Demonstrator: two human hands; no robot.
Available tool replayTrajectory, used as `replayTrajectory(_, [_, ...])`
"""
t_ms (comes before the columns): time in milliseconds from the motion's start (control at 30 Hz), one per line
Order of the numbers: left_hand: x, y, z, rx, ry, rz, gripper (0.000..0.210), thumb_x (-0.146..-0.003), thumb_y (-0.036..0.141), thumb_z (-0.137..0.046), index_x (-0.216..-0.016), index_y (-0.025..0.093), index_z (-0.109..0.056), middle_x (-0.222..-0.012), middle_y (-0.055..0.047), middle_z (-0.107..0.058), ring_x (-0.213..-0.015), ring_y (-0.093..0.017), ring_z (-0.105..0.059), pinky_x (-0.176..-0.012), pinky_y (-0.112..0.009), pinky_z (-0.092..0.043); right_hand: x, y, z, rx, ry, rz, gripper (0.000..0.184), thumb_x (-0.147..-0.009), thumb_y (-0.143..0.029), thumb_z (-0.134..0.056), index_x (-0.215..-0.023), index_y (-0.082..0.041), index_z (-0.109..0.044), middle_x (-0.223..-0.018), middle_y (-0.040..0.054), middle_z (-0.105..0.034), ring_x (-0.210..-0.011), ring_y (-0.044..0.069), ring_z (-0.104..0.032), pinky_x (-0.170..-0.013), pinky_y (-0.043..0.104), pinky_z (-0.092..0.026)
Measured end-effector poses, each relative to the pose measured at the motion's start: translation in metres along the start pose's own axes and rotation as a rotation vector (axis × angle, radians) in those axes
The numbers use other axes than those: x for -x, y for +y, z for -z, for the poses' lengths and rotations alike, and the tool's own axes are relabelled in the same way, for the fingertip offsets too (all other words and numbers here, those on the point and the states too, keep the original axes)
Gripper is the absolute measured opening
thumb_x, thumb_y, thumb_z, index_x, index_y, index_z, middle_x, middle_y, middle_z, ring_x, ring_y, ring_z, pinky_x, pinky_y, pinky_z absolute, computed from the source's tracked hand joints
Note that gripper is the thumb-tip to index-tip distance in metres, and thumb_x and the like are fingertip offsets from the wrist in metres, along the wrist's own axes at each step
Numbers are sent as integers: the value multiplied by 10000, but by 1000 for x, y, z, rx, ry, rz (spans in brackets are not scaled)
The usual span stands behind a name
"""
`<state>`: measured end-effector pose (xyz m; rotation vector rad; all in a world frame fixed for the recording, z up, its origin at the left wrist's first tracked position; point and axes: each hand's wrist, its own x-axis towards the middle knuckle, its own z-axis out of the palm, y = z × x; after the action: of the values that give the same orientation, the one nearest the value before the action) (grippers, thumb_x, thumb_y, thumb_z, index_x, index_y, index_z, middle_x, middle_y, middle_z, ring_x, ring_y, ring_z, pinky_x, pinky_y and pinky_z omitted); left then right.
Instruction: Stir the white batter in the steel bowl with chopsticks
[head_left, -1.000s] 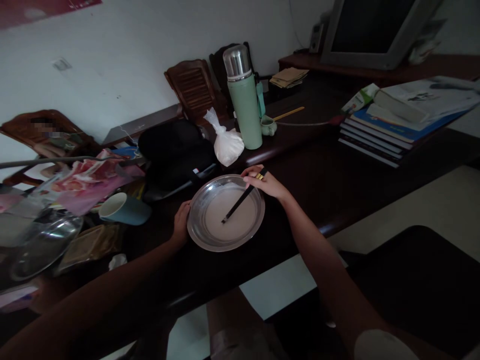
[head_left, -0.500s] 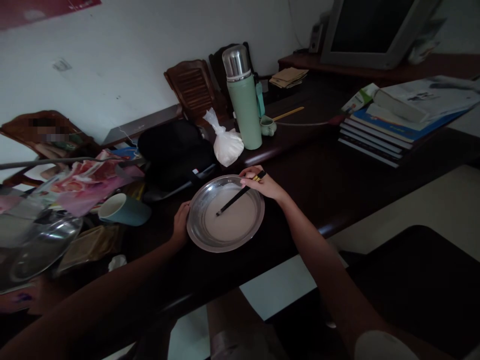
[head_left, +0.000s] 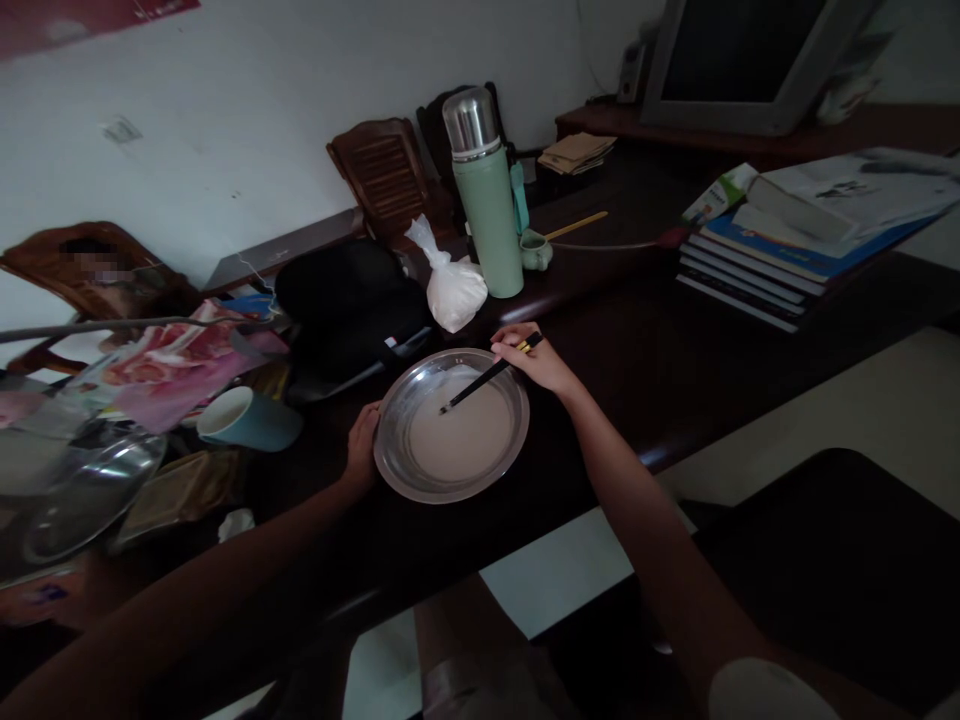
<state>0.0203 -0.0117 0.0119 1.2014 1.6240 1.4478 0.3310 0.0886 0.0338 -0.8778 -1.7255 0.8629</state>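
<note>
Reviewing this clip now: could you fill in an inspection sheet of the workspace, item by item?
Surface: dark glossy table, dimly lit.
Job's things: metal basin holding pale liquid; black chopsticks slant down into the basin.
Clutter: knotted plastic bag with white contents and green thermos beyond the basin; blue mug and black bag left; stack of books right.
Hands: left hand against the basin's left side; right hand grips the chopsticks.
Cables: thin cord left of the television.
Surroundings: wooden chair beyond the table.
</note>
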Motion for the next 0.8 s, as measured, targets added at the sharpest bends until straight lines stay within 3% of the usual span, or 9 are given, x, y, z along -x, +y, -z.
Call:
replayTrajectory(100, [1, 1, -1, -15, 6, -11, 397, -731, 566, -668, -837, 183, -666, -872, -59, -708, -874, -240, -639, -813, -369, -528, 0, 0, 5, -37, 30, -6, 415, -917, -510, -571, -644, -231, -713, -955, 62, -729, -1076, 255, -584, -1024, 438, -428])
replayTrajectory(267, [0, 0, 0, -31, 6, -14, 418, -723, 585, -656, -852, 188, -665, -867, -49, -701, -865, -239, -632, -787, -355, -515, 1, -5, 0, -46, -119, 57, 368, -912, -512, -590, -696, -252, -736, -1004, 38, -731, -1081, 228, -587, -1044, 417, -419])
replayTrajectory(467, [-1, -2, 1, -59, -8, 6, 418, -727, 602, -625, -849, 203, -650, -867, -51, -687, -885, -243, -626, -798, -354, -502, 0, 2, 6, -21, 62, 1, 376, -914, -483, -598, -652, -236, -709, -966, 56, -727, -1071, 246, -581, -1012, 421, -429])
replayTrajectory(667, [-1, 0, -1, -76, 16, -9, 449, -708, 615, -627, -840, 186, -657, -869, -60, -686, -881, -243, -605, -800, -357, -497, 2, -5, -1, -54, -139, 85, 372, -921, -506, -595, -693, -249, -737, -989, 30, -734, -1054, 213, -593, -1018, 390, -424])
replayTrajectory(800, [0, -2, 0, -66, -9, -2, 447, -736, 617, -614, -859, 189, -658, -888, -63, -695, -905, -249, -623, -818, -364, -503, 0, 1, -2, -18, -16, 51, 337, -897, -506, -635, -692, -258, -736, -962, 31, -730, -1072, 230, -581, -1024, 398, -420])
